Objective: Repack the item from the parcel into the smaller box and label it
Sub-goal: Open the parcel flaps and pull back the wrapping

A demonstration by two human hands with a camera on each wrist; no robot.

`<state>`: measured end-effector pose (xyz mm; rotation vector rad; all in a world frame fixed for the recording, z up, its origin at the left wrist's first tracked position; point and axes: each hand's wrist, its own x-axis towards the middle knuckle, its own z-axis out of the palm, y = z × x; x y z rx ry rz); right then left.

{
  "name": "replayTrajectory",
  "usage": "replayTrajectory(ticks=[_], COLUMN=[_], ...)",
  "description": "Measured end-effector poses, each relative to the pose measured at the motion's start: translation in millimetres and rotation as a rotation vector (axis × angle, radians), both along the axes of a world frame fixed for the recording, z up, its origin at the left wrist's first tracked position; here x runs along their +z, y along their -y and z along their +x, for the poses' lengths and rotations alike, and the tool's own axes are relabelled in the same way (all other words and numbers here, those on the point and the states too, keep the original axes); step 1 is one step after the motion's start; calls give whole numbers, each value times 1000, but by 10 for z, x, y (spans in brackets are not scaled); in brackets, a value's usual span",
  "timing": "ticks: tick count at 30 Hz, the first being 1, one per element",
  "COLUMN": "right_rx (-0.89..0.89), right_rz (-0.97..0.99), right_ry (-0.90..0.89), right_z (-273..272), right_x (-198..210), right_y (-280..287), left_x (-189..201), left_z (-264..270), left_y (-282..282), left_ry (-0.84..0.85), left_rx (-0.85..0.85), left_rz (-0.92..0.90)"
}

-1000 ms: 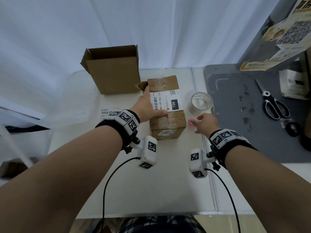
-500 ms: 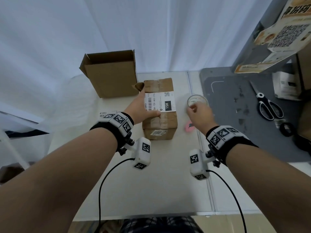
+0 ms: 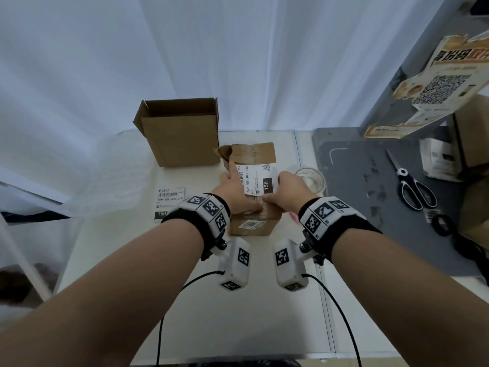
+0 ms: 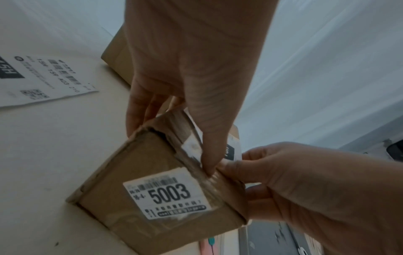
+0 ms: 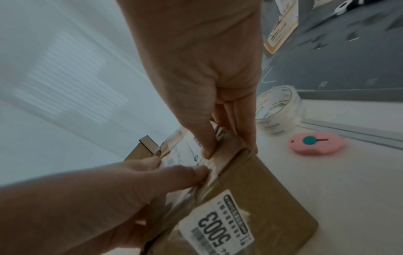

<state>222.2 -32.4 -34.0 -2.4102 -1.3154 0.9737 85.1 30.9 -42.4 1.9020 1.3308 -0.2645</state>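
Parcel: taped brown carton on the white table, near its middle, just in front of the smaller box; shipping label on top, small "5003" sticker on the near end face.
Left hand: gripping the parcel's left side, fingers curled down over the far left edge, thumb pressed on the top near the front seam.
Right hand: gripping the parcel's right side, fingers wrapped down the right face, thumb on top, tip touching the left thumb at the taped seam.
Smaller box: upright, flaps open, behind and left of the parcel, close but apart.
Loose label: flat on the table, left of the parcel.
Tape roll: clear, just right of the parcel.
Pink cutter: on the table near the tape roll, in front of it.
Scissors: on the grey mat, well to the right.
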Motion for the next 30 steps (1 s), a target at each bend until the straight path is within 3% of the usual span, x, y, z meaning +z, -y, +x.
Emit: replayTrajectory(ticks=[12,23,30], right_rx=[-23,-34,125], right_rz=[43,58,-43], right_ry=[-71,-230,-255], right_z=[38,-16,-70], right_x=[-94,-82,24], right_y=[26,48,88], left_x=[-12,171,244], left_z=[102,80,20], left_y=[21,-105,-67], left_ry=[-38,-31,-201], left_rx=[20,-73,-333], left_rz=[269,159,380])
